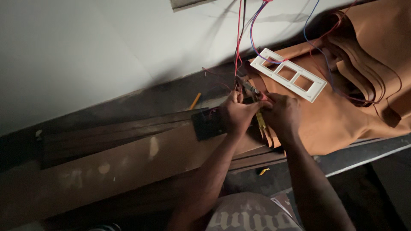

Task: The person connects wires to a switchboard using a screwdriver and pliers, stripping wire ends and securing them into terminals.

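Note:
My left hand (236,113) pinches a red wire (237,42) that hangs down along the white wall. My right hand (281,114) grips a pair of pliers (248,87) with yellow handles, whose jaws meet the wire just above my left fingers. Both hands sit close together over a dark wooden ledge. A dark square box (208,124) lies just left of my left hand.
A white three-opening switch frame (289,75) rests on tan sheets (342,115) to the right. Blue and red wires (319,51) trail over the sheets. A yellow pencil (195,101) lies on the ledge. Brown wooden boards (120,158) run along the wall.

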